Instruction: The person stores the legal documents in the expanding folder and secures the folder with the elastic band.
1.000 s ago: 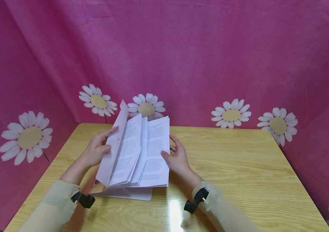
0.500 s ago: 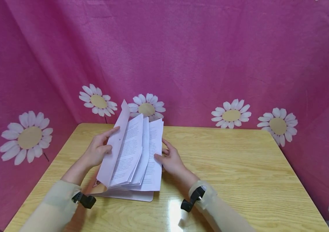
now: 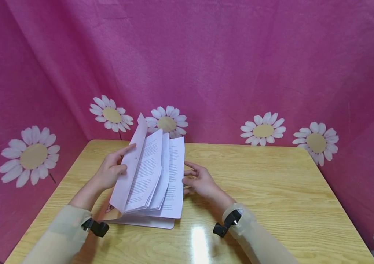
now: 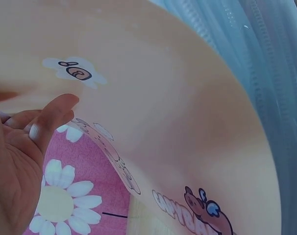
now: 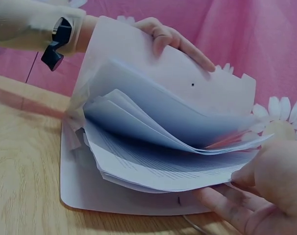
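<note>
An opened pink folder [image 3: 130,179] leans up on its front cover at the table's left half. My left hand [image 3: 110,170] grips that cover's raised edge, thumb on the inner side. Cartoon animals [image 4: 210,210] decorate the cover's outer face in the left wrist view. Printed sheets [image 3: 145,172] fan out inside the folder, bowed leaves over flatter ones. At their right edge is my right hand [image 3: 203,183], fingers loosely extended; in the right wrist view its thumb [image 5: 244,176] meets the page edge and other fingers lie lower, beside the back cover [image 5: 138,208].
The wooden table [image 3: 256,190] stretches to the right of the folder. Behind it hangs a pink curtain [image 3: 213,73] with daisies. Bluish translucent plastic [image 4: 281,98] shows past the cover in the left wrist view. A thin cord [image 5: 192,225] lies by the back cover.
My right hand first brought the right-hand sheets leftward and down into the folder, then drew slightly right, its thumb slipping off the page to the edge. The left hand stayed nearly still.
</note>
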`<state>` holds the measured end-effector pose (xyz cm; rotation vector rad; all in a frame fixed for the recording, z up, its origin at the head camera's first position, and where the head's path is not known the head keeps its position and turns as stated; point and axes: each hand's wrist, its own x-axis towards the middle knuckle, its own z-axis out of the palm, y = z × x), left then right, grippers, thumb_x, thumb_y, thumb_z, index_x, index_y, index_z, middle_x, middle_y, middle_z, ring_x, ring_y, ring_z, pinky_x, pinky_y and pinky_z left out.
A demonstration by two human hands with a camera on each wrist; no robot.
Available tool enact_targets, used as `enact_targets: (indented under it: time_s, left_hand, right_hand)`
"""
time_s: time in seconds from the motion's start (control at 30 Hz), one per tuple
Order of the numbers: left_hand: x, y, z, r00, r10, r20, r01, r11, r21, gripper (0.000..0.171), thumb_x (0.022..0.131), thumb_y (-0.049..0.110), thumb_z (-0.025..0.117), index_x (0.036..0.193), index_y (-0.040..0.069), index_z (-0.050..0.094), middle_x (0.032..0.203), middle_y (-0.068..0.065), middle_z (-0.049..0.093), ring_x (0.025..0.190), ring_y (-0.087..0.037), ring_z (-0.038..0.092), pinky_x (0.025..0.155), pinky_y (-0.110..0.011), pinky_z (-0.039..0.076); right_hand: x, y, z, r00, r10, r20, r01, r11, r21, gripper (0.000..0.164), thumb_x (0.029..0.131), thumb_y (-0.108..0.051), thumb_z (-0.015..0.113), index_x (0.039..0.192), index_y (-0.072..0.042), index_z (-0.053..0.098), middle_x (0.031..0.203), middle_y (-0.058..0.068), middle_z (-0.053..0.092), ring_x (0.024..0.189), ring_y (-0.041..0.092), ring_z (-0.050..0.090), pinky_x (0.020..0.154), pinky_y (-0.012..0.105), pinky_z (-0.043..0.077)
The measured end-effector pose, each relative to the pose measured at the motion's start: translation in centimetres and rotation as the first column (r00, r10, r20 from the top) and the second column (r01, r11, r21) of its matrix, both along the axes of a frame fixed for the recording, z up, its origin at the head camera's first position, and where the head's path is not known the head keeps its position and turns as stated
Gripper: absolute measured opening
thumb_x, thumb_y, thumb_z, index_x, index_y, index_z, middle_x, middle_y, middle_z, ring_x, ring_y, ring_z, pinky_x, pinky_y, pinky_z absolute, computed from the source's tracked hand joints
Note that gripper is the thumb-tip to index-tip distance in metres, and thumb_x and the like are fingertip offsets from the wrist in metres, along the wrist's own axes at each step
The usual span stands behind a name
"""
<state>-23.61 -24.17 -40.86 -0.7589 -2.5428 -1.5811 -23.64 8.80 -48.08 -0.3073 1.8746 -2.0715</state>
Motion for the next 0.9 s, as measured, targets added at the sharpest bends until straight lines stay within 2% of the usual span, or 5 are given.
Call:
enact_targets:
  time_s: [0.17,0.3,0.6,0.73,0.9]
  left_hand:
    - [0.1,0.1,0.1,1.0,0.001,-0.014,-0.001,1.0,0.0,0.078,0.081,-0.013,0.047,0.158,-0.006,0.041,0.15,-0.029,0.05,0.109,-0.041,0.057,0.073,-0.028,0.052]
    - [0.1,0.2,0.0,1.0,0.003,-0.017,-0.003,1.0,0.001,0.078,0.081,-0.013,0.047,0.158,-0.007,0.041,0.15,-0.029,0.05,0.11,-0.041,0.057,0.073,-0.027,0.052]
    - [-0.1,0.1,-0.2,1.0,-0.011,-0.026,0.011,1.0,-0.003,0.077,0.082,-0.013,0.046,0.159,-0.006,0.04,0.147,-0.029,0.052,0.107,-0.041,0.058,0.07,-0.029,0.053]
    - [-0.1,0.1,-0.2,1.0,-0.017,-0.022,0.017,1.0,0.001,0.077,0.083,-0.013,0.045,0.159,-0.006,0.039,0.147,-0.029,0.052,0.105,-0.041,0.059,0.068,-0.029,0.054]
    - [-0.1,0.2,-0.3,1.0,-0.018,-0.011,0.019,1.0,0.012,0.078,0.082,-0.014,0.045,0.159,-0.007,0.039,0.146,-0.03,0.053,0.105,-0.04,0.059,0.068,-0.029,0.054]
  right_hand:
    - [-0.3,-0.9,-0.2,1.0,-0.008,-0.009,0.008,1.0,-0.004,0.07,0.097,0.015,0.059,0.162,0.004,0.033,0.129,0.031,0.063,0.086,0.021,0.071,0.075,0.05,0.062]
    - [-0.6,-1.8,-0.1,1.0,-0.015,0.0,0.015,1.0,-0.012,0.071,0.096,0.017,0.059,0.162,0.002,0.035,0.125,0.029,0.064,0.083,0.021,0.069,0.072,0.047,0.063]
    - [-1.2,-3.1,0.3,0.999,0.003,0.034,-0.005,0.999,0.053,0.07,0.096,0.012,0.062,0.161,-0.003,0.04,0.123,0.021,0.062,0.07,0.026,0.069,0.07,0.046,0.063]
    - [-1.3,-3.5,0.2,0.999,0.0,0.038,-0.003,0.998,0.061,0.071,0.096,0.013,0.063,0.161,-0.004,0.04,0.123,0.02,0.063,0.072,0.025,0.07,0.069,0.044,0.063]
    - [-1.3,-4.0,0.0,1.0,0.001,0.025,-0.002,0.999,0.044,0.072,0.095,0.016,0.061,0.161,-0.002,0.04,0.122,0.022,0.064,0.083,0.023,0.07,0.07,0.044,0.063]
